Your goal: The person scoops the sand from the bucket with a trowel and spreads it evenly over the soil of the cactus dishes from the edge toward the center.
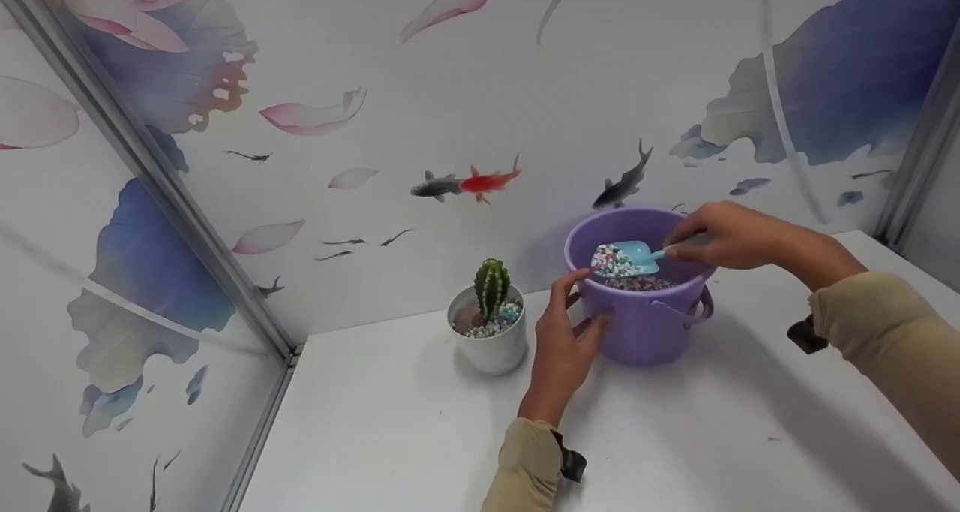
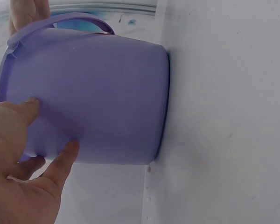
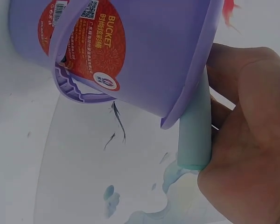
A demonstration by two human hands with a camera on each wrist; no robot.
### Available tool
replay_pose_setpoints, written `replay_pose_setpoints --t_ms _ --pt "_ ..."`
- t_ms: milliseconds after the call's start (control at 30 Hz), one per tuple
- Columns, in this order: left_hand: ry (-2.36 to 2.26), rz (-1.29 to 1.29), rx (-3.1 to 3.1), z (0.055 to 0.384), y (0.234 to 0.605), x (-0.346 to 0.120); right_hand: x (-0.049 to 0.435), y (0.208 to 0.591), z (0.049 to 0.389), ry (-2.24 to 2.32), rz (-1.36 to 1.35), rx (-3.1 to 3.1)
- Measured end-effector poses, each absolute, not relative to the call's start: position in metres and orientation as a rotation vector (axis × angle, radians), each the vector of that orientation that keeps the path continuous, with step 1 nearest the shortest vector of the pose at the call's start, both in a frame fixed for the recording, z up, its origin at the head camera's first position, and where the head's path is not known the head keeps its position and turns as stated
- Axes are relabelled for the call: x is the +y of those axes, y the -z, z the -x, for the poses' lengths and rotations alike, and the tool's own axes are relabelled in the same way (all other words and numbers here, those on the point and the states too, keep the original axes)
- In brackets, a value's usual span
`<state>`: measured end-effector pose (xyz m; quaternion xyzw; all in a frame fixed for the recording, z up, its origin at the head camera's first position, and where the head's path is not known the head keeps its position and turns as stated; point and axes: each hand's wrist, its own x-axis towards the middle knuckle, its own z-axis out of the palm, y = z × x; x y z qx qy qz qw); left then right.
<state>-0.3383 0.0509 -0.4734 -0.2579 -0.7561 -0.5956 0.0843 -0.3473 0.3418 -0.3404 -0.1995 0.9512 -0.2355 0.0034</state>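
My right hand (image 1: 739, 234) grips the pale handle (image 3: 194, 126) of a small light-blue scoop (image 1: 641, 254) above the mouth of a purple bucket (image 1: 645, 332). White, pink and blue pebbles (image 1: 613, 261) fill the scoop's blade. More small pebbles (image 1: 637, 283) lie inside the bucket. Against the bucket's left side rests my left hand (image 1: 564, 347), one fingertip at the rim and the thumb lower on the outer wall. In the left wrist view, spread fingers (image 2: 60, 161) touch the wall. Close to the left hand stands a white pot (image 1: 491, 354) with a green cactus (image 1: 492, 287).
Both stand on a white table (image 1: 390, 422) near a back wall (image 1: 420, 84) printed with fish, petals and lotus leaves. The bucket's handle (image 1: 705, 308) hangs at its right side, and a red label (image 3: 102, 51) shows there. A metal frame post (image 1: 180, 189) runs along the left corner.
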Motion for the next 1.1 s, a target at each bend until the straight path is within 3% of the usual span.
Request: replay_pose_setpoints --t_ms 1100 --pt "1.367 0.677 -2.372 0.303 0.447 0.034 0.335 0.341 0.338 0.735 0.659 3.055"
